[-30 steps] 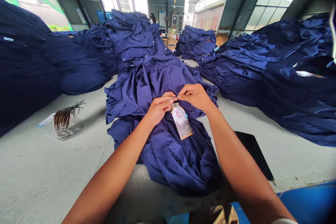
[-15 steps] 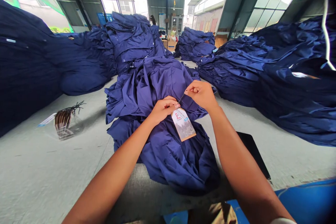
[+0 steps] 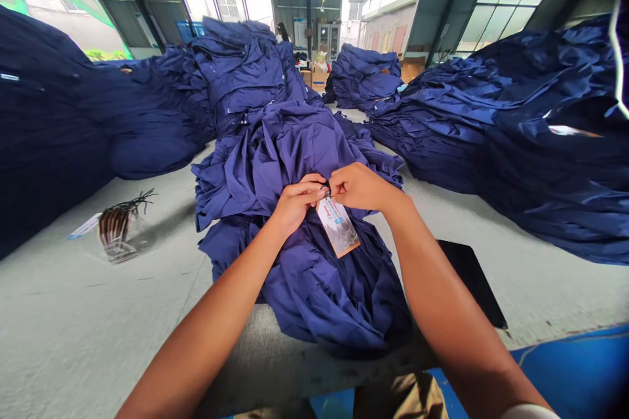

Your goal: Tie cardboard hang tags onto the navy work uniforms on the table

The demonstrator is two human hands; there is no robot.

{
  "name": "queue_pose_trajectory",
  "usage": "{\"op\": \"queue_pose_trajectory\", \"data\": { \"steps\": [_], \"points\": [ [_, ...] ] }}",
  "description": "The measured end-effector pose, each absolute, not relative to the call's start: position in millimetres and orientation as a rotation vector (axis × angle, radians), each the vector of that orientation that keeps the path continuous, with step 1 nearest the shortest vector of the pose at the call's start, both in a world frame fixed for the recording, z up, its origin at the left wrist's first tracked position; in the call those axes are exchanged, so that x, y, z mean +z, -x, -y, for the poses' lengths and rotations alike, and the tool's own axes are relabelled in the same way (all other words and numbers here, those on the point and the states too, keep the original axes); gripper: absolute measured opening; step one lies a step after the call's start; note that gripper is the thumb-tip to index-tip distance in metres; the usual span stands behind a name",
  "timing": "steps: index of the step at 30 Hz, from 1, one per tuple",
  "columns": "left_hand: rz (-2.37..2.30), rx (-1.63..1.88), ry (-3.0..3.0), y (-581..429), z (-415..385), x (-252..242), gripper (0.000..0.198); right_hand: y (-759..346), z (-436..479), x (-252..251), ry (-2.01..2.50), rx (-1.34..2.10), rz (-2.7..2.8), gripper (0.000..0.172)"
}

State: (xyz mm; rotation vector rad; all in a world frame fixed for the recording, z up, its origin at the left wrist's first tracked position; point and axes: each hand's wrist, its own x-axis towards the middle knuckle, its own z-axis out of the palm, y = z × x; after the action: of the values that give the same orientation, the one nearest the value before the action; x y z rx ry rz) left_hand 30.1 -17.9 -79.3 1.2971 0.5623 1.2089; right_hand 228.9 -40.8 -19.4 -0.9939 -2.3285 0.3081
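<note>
Along the far left of my feed, a huge heap of navy garments (image 3: 49, 144) rests on the grey work surface (image 3: 98, 327), and a clear container (image 3: 116, 236) stands to its right, holding a bundle of brown-edged tags with black cords. Moving right, I have the left hand (image 3: 297, 204) curled into a closed pinch on a short black cord (image 3: 326, 188), almost meeting the right hand (image 3: 361, 186), whose thumb and forefinger are clenched at the same spot; I cannot make out the exact grip. Below them, a paper hang tag (image 3: 338, 227) dangles from that cord against a rumpled navy garment (image 3: 319, 288). Further right lie a black slab (image 3: 472, 281) and another navy heap (image 3: 515, 131), with a blue sheet (image 3: 565, 366) along the lower edge.
</note>
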Motion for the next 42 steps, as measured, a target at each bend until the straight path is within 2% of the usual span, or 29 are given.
{"op": "queue_pose_trajectory", "data": {
  "steps": [6, 20, 24, 36, 42],
  "points": [
    [-0.550, 1.228, -1.319, -32.9, 16.6, -83.1, 0.018, -219.0, 41.3, -19.7, 1.028, 0.225, 2.222, 0.015],
    [-0.650, 1.296, -1.506, -40.2, 18.5, -89.5, 0.028, -222.2, 33.4, -22.2, 1.055, 0.524, 1.978, 0.010],
    [-0.625, 1.257, -1.508, -38.7, 18.9, -89.4, 0.028, -231.4, 31.9, -21.3, 1.058, 0.572, 2.032, 0.017],
    [-0.558, 1.246, -1.507, -35.8, 18.3, -92.6, 0.022, -238.6, 30.9, -24.5, 1.019, 0.567, 2.129, 0.017],
    [-0.608, 1.177, -1.507, -33.7, 22.4, -90.2, 0.027, -240.1, 31.5, -25.8, 1.015, 0.597, 2.145, 0.012]
  ]
}}
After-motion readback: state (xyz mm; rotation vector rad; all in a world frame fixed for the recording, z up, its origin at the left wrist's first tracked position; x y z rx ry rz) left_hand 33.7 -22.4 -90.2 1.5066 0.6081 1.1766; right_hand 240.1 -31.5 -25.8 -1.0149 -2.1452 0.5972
